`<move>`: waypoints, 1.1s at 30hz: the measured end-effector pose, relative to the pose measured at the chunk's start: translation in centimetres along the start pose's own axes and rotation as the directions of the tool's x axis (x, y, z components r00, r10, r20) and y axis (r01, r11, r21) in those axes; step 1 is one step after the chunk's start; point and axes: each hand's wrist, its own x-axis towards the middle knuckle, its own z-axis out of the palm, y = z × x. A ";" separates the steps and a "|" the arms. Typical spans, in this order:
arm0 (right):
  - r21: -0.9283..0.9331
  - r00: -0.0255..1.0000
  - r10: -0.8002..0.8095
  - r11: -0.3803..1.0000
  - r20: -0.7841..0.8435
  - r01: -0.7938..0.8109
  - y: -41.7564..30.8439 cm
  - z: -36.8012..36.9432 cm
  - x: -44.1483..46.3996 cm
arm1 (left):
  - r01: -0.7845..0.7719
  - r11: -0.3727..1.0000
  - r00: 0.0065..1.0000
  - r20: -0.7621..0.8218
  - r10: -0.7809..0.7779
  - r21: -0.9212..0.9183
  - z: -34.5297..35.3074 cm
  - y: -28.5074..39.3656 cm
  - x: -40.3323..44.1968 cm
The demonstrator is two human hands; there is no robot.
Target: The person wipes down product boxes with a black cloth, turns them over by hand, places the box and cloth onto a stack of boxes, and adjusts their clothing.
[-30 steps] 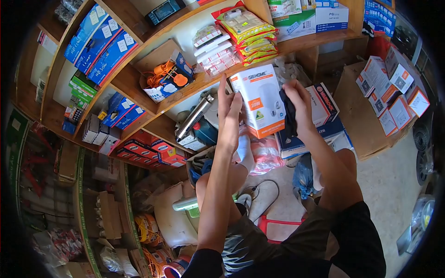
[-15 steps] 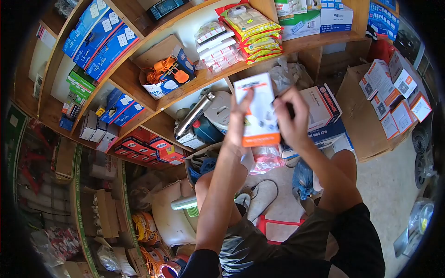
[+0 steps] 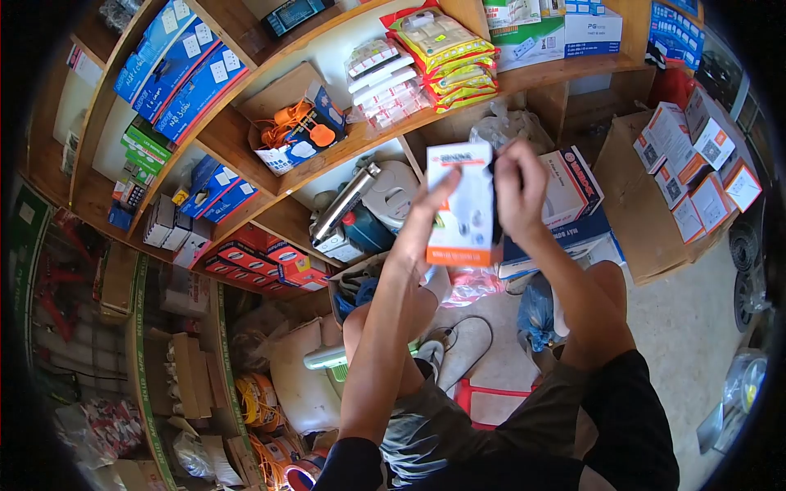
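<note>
A white box with orange trim (image 3: pixel 460 217) is held upright in front of me, slightly blurred. My left hand (image 3: pixel 435 200) grips its left side, the thumb lying across the front face. At the upper right edge of the box is my right hand (image 3: pixel 521 184), its fingers curled around something dark that is mostly hidden. Behind that hand a white and dark box (image 3: pixel 569 186) rests on a blue box (image 3: pixel 565 237).
Wooden shelves (image 3: pixel 368 147) with packaged goods curve across the front and left. At the right stands a cardboard box (image 3: pixel 630 196) with several white and orange boxes (image 3: pixel 688 172) on it. A red stool (image 3: pixel 499 393) and sandals (image 3: pixel 465 344) are below.
The box has turned and come slightly lower since a second ago. My left thumb has moved across its front, and my right hand has curled more tightly at its right side.
</note>
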 end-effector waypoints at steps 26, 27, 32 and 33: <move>0.244 0.770 0.588 0.807 -0.248 -0.538 0.7 1.2 -1.4 | -0.256 0.956 0.962 -0.063 0.267 0.144 0.9 -0.1 0.4; 0.197 0.804 0.560 0.826 -0.199 -0.527 0.0 2.3 -2.2 | -0.223 0.968 0.964 -0.119 0.236 0.113 1.1 0.6 0.7; 0.138 0.848 0.475 0.880 -0.234 -0.455 1.2 0.8 0.2 | -0.284 0.939 0.946 -0.099 0.307 0.195 1.3 -0.3 -1.0; 0.153 0.828 0.515 0.857 -0.221 -0.492 1.1 0.6 0.2 | -0.343 0.912 0.928 -0.071 0.366 0.224 1.7 -0.7 -1.0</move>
